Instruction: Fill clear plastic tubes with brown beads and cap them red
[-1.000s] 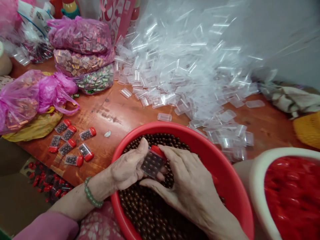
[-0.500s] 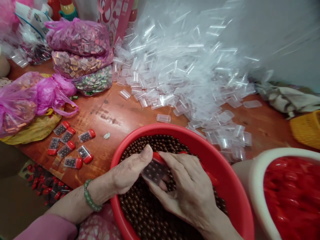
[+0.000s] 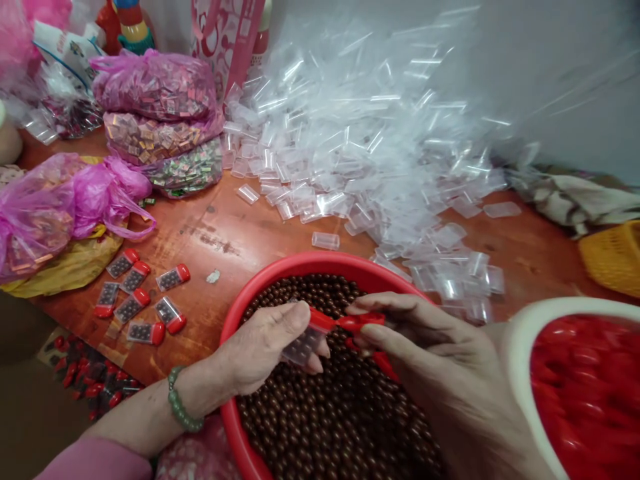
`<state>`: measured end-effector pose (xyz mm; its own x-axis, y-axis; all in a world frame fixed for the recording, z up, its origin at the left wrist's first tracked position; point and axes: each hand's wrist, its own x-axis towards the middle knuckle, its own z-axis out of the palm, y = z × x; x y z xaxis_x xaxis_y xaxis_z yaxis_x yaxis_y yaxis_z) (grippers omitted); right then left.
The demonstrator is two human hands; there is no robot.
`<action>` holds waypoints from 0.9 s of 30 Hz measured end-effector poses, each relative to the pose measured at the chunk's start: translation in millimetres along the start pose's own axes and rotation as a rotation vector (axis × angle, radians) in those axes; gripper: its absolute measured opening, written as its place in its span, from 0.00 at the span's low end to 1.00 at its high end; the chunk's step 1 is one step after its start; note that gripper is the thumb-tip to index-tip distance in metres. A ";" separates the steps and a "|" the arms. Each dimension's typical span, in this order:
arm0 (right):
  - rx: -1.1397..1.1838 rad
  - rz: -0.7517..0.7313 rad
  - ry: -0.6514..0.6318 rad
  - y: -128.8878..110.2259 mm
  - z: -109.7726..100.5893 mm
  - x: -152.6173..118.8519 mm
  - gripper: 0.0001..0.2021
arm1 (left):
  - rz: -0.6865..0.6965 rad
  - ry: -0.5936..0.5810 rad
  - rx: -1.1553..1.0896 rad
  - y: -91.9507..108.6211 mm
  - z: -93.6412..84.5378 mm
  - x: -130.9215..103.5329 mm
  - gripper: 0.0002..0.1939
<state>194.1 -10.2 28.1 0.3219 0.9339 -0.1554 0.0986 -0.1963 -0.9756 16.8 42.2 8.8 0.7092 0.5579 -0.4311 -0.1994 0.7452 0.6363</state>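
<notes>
My left hand (image 3: 270, 343) is closed around a small clear plastic box (image 3: 303, 343) of dark brown balls, with a red top at its upper end. Pinched between the thumb and fingers of my right hand (image 3: 430, 353) is a red plastic piece (image 3: 357, 323), its tip at the box's red top; whether they touch I cannot tell. Both hands are above a red basin (image 3: 325, 260) full of shiny brown balls (image 3: 325, 413). Part of another red piece shows just below my right fingers; its shape is mostly hidden.
Several filled red-capped boxes (image 3: 170, 313) lie left on the wooden table (image 3: 220, 230). Behind the basin rises a heap of clear cases (image 3: 350, 153). A white tub (image 3: 515, 340) of red plastic parts stands right. Pink bags (image 3: 155, 87) sit back left; a yellow basket (image 3: 613, 257) is far right.
My right hand has moved right, off the side of the box, and now pinches the red piece by the box's top. My left hand keeps hold of the box.
</notes>
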 end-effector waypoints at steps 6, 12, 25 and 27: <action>-0.156 -0.207 -0.019 2.1 12.0 -5.4 0.13 | -0.022 -0.045 0.073 -5.0 -0.1 -2.6 0.31; -0.821 -0.721 -0.159 12.7 33.5 -19.1 0.46 | 0.043 0.062 0.072 -6.8 4.1 -3.5 0.34; -0.963 -1.035 -0.035 11.2 36.7 -10.7 0.26 | -0.085 -0.041 0.071 -12.1 3.4 0.7 0.46; -0.958 -1.045 -0.036 12.1 36.8 -10.4 0.26 | -0.084 -0.037 0.061 -14.5 2.6 1.5 0.46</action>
<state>157.3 -11.3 12.2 -0.3179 0.7772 0.5431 0.8679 0.4691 -0.1633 22.6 31.3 0.6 0.7460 0.4799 -0.4617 -0.0975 0.7646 0.6371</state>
